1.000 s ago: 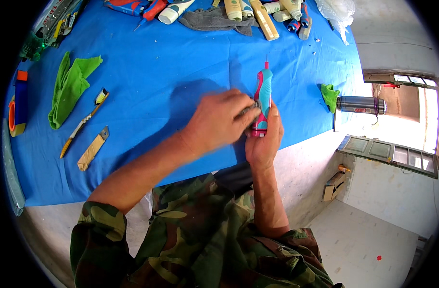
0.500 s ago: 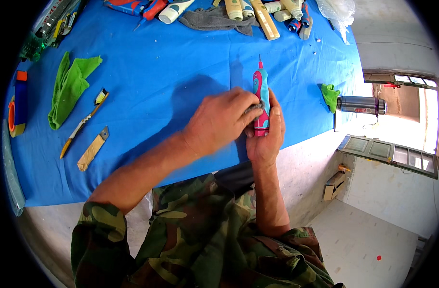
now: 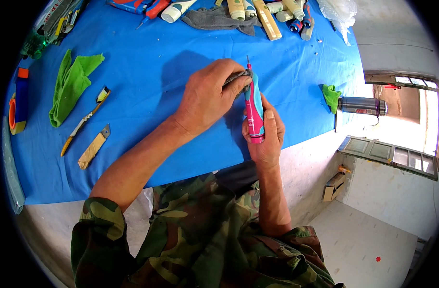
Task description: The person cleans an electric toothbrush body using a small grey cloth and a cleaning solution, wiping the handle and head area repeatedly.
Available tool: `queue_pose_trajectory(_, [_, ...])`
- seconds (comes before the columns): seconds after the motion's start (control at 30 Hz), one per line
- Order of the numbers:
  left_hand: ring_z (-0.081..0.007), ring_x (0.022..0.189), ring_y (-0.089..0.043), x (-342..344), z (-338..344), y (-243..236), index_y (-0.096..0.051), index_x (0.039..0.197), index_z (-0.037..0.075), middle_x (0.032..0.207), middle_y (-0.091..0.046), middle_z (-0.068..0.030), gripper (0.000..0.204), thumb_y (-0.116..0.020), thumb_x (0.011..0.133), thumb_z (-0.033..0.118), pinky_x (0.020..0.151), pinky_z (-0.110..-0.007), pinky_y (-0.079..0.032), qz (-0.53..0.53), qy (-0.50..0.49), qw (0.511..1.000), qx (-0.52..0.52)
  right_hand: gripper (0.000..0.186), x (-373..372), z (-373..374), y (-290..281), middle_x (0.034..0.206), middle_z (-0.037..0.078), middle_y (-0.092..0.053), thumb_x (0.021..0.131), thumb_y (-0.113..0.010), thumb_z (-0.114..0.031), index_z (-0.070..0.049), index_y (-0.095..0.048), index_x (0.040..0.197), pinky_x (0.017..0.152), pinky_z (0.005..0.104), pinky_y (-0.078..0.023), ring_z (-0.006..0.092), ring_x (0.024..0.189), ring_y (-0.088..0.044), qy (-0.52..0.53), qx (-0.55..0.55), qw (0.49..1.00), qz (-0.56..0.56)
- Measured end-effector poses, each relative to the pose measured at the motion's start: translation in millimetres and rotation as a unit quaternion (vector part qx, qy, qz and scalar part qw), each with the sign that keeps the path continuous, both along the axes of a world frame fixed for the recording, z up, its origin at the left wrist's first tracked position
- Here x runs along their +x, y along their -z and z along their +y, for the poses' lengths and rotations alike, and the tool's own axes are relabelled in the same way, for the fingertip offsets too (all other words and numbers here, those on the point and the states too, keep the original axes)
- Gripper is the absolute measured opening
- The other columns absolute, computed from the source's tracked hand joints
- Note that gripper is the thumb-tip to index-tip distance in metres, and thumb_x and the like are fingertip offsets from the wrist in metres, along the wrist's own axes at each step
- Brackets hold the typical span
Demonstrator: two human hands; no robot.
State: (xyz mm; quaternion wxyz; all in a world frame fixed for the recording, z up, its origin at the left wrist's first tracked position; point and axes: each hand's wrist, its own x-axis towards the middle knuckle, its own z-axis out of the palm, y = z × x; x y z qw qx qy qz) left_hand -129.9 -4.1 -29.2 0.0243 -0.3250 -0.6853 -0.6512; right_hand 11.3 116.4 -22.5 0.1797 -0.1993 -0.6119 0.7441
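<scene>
Pink and turquoise in colour, the slim plastic handle with a thin metal pin at its far end (image 3: 253, 111) is held over the near part of the blue-cloth-covered counter (image 3: 133, 72), right of its middle. In this head view, the right hand (image 3: 267, 141) has its fingers wrapped around the handle's near end. The left hand (image 3: 202, 96) pinches a folded dark-grey cloth (image 3: 236, 78) between thumb and fingers, against the handle's far part. To the left lie a brown-and-white toothbrush with yellowish bristles (image 3: 85, 122), a flat metal blade with a tan wrapped grip (image 3: 93, 150) and a crumpled bright-green cloth (image 3: 71, 86).
</scene>
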Motion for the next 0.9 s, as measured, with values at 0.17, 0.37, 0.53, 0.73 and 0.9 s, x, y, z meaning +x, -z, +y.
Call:
queue_pose_trajectory(0.17, [-0.0136, 0.071, -0.069, -4, 1, 3, -0.069, 0.103, 0.0, 0.081, -0.073, -0.0103, 0.016, -0.077, 0.097, 0.012, 0.061, -0.03, -0.054, -0.02, -0.02, 1.0, -0.006, 0.053, 2, 4, 3, 0.1, 0.016, -0.069, 0.115, -0.042, -0.031, 0.008, -0.049, 0.149, 0.049, 0.0237, -0.042, 0.0128, 0.063, -0.059, -0.026, -0.01, 1.0, 0.007])
queue_pose_trajectory(0.37, [-0.008, 0.069, -0.062, -11, -2, -2, -0.07, 0.104, -0.001, 0.08, -0.072, -0.0054, 0.017, -0.075, 0.098, 0.014, 0.06, -0.027, -0.051, -0.079, -0.012, 0.997, 0.01, 0.055, -2, -4, -4, 0.094, 0.01, -0.07, 0.114, -0.042, -0.034, 0.007, -0.049, 0.151, 0.056, 0.0252, -0.047, 0.0108, 0.064, -0.06, -0.002, -0.037, 0.999, 0.015])
queue_pose_trajectory(0.53, [-0.007, 0.069, -0.06, -5, -2, -5, -0.071, 0.103, -0.001, 0.079, -0.071, -0.0051, 0.017, -0.075, 0.098, 0.015, 0.059, -0.027, -0.05, -0.125, 0.023, 0.992, 0.019, 0.058, -3, -5, -1, 0.1, 0.009, -0.071, 0.113, -0.047, -0.036, 0.005, -0.046, 0.154, 0.06, 0.0251, -0.05, 0.0104, 0.067, -0.061, -0.008, -0.022, 0.999, 0.025])
queue_pose_trajectory(0.73, [-0.006, 0.065, -0.058, -1, -1, -2, -0.07, 0.098, -0.001, 0.072, -0.068, -0.0064, 0.017, -0.076, 0.098, 0.014, 0.055, -0.028, -0.047, -0.082, 0.018, 0.996, 0.0, 0.058, -1, -3, 1, 0.097, 0.005, -0.071, 0.109, -0.058, -0.034, 0.002, -0.05, 0.153, 0.064, 0.0251, -0.053, 0.0098, 0.07, -0.063, -0.022, 0.006, 1.0, 0.005])
queue_pose_trajectory(0.9, [-0.0064, 0.061, -0.056, 1, -2, -1, -0.069, 0.093, -0.001, 0.069, -0.066, -0.0064, 0.017, -0.076, 0.097, 0.013, 0.052, -0.029, -0.045, -0.07, 0.016, 0.997, -0.013, 0.057, -1, -3, 4, 0.099, 0.009, -0.069, 0.11, -0.056, -0.03, 0.003, -0.045, 0.155, 0.053, 0.026, -0.045, 0.0103, 0.065, -0.057, -0.013, 0.016, 1.0, 0.008])
